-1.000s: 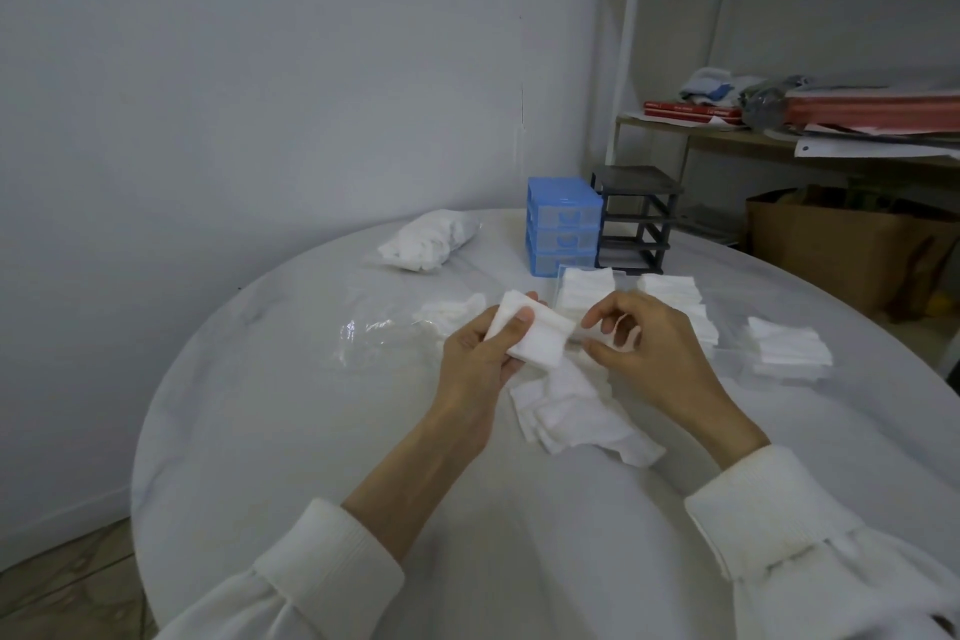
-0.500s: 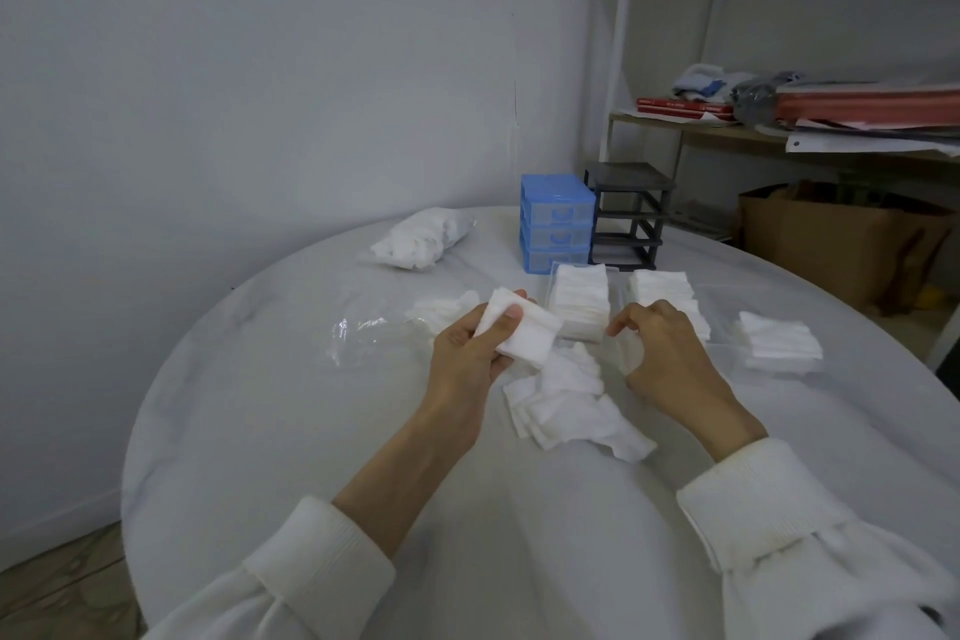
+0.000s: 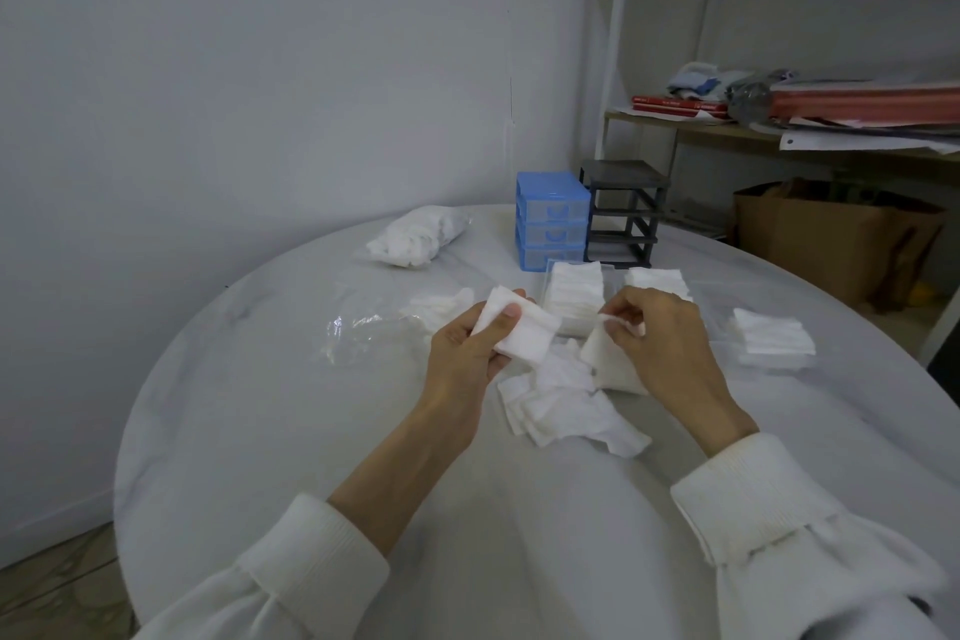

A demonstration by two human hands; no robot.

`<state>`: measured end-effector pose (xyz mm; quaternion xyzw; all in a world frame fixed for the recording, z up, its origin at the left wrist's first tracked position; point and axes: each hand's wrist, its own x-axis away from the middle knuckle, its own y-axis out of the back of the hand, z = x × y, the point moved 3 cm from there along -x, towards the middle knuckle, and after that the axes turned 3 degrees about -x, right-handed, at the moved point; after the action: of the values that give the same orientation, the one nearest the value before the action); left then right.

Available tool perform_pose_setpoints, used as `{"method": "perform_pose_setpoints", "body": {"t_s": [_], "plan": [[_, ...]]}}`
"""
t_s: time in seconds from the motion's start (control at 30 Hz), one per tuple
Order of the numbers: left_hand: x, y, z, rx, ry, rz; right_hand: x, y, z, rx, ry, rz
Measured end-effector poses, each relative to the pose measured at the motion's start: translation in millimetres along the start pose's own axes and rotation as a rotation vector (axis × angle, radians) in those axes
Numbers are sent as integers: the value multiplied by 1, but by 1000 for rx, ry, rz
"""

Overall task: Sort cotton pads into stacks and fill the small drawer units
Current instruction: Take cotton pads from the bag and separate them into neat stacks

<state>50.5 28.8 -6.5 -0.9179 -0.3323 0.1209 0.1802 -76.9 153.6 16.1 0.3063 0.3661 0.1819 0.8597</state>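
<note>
White cotton pads (image 3: 522, 334) sit pinched in your left hand (image 3: 470, 349); your right hand (image 3: 660, 338) pinches one pad (image 3: 609, 356), partly hiding it. Below lies the loose pile (image 3: 566, 405); beyond, blurred stacks (image 3: 574, 296) and the blue drawer unit (image 3: 551, 219).

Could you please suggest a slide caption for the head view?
Left hand holds a small stack of white square cotton pads; right hand lifts one pad from the loose pile.
</note>
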Motion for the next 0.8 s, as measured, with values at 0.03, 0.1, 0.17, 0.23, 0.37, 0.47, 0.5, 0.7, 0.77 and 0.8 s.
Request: {"method": "perform_pose_setpoints", "body": {"t_s": [0.03,0.1,0.17,0.23,0.37,0.47,0.5,0.7,0.77,0.8], "plan": [[0,0,0,-4,-3,-4,0,2,2,-36,8,-26],[0,1,0,-14,-8,-13,-1,4,5,-148,0,-54],[0,2,1,-36,-12,-23,1,5,8,-284,-35,-64],[-1,4,2,-63,-13,-39,3,4,11,-440,-69,-83],[-1,6,4,-102,0,-77,2,4,13,-651,-97,-79],[-1,4,5,-114,5,-72,5,2,22,-782,-70,48],[-1,4,6,-119,6,-71,6,1,26,-812,-57,86],[1,1,5,-123,14,-50,10,-7,35,-975,-86,226],[3,0,4,-114,11,-36,13,-12,35,-963,-92,256],[3,0,3,-110,10,-32,14,-14,35,-936,-84,261]]}}
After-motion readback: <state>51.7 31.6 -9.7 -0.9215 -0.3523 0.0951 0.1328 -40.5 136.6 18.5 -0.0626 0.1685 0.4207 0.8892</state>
